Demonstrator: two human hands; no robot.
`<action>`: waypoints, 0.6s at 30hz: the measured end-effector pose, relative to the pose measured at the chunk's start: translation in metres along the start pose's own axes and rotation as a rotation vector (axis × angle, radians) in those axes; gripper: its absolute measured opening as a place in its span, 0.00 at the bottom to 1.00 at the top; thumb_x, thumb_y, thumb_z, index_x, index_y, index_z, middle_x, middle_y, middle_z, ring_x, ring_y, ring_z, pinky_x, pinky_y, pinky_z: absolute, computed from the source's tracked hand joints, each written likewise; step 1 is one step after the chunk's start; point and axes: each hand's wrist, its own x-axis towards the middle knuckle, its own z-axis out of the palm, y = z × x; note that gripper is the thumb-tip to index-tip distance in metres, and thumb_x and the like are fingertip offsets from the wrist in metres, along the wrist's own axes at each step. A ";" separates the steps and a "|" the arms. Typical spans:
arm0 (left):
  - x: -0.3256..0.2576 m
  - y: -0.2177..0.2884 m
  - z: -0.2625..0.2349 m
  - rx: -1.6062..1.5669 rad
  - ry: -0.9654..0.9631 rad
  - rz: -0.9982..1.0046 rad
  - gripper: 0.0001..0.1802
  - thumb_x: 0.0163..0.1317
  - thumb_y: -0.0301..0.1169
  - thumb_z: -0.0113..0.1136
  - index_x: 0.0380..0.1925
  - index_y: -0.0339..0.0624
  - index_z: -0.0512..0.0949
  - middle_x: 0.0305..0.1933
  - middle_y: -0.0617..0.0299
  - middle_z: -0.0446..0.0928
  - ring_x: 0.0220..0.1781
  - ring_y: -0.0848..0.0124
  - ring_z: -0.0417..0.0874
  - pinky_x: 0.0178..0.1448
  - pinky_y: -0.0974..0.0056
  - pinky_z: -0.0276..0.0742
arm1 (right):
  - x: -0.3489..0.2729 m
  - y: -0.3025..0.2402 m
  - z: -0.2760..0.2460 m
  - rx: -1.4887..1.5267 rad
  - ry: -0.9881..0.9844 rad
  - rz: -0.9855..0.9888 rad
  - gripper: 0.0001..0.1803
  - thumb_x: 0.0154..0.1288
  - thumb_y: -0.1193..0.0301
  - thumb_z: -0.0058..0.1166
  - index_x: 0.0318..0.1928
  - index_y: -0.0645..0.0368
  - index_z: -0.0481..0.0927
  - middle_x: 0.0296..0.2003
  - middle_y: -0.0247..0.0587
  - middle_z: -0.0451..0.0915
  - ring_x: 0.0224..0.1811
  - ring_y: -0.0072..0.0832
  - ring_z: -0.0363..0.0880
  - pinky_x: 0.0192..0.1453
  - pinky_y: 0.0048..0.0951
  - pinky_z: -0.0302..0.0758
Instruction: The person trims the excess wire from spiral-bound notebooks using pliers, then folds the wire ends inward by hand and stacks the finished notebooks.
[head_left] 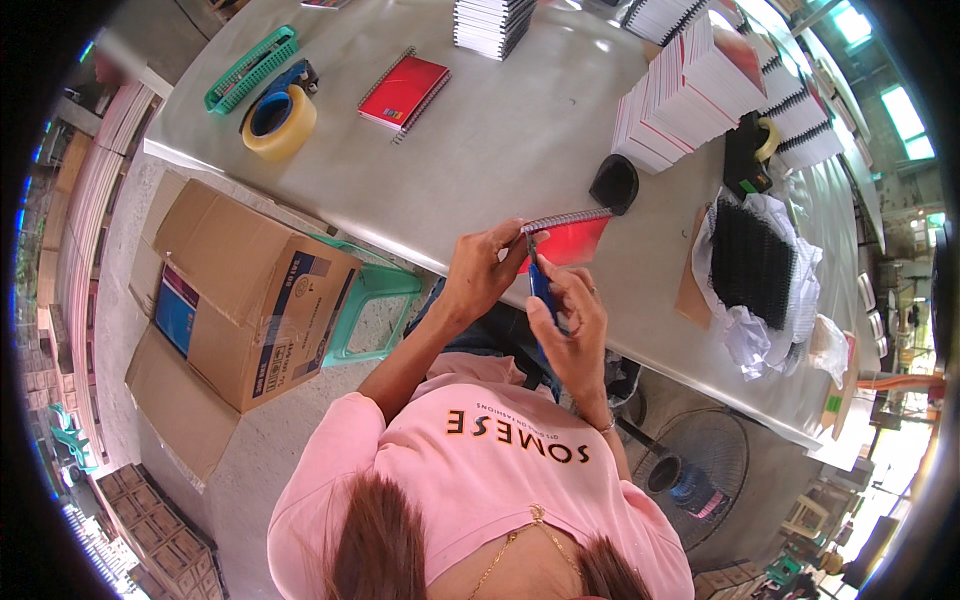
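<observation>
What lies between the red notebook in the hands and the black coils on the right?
In the head view, tabletop lies next to the red notebook, then a flat brown sheet, then white wrapping around the black coils.

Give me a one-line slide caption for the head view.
Left hand grips a red spiral notebook while the right hand holds a blue-handled tool at its coil.
</observation>
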 end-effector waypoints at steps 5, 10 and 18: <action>-0.001 -0.003 0.001 -0.011 0.043 0.045 0.09 0.63 0.21 0.55 0.42 0.37 0.82 0.30 0.52 0.82 0.29 0.73 0.81 0.36 0.67 0.77 | 0.007 -0.004 -0.015 1.089 -0.186 0.492 0.21 0.72 0.65 0.47 0.60 0.62 0.68 0.43 0.46 0.76 0.34 0.30 0.80 0.39 0.29 0.79; 0.001 -0.007 0.002 -0.016 0.103 0.088 0.06 0.63 0.25 0.59 0.39 0.37 0.80 0.28 0.52 0.80 0.26 0.70 0.79 0.34 0.65 0.75 | 0.013 -0.008 -0.018 1.074 -0.223 0.540 0.23 0.72 0.64 0.48 0.63 0.60 0.67 0.45 0.47 0.76 0.38 0.31 0.79 0.44 0.28 0.77; 0.052 -0.008 -0.061 -0.118 0.486 -0.034 0.18 0.66 0.39 0.63 0.24 0.35 0.75 0.19 0.70 0.59 0.24 0.81 0.56 0.24 0.69 0.56 | 0.016 0.064 -0.089 -0.124 0.308 0.247 0.21 0.64 0.70 0.58 0.57 0.61 0.75 0.51 0.41 0.75 0.54 0.31 0.73 0.61 0.33 0.68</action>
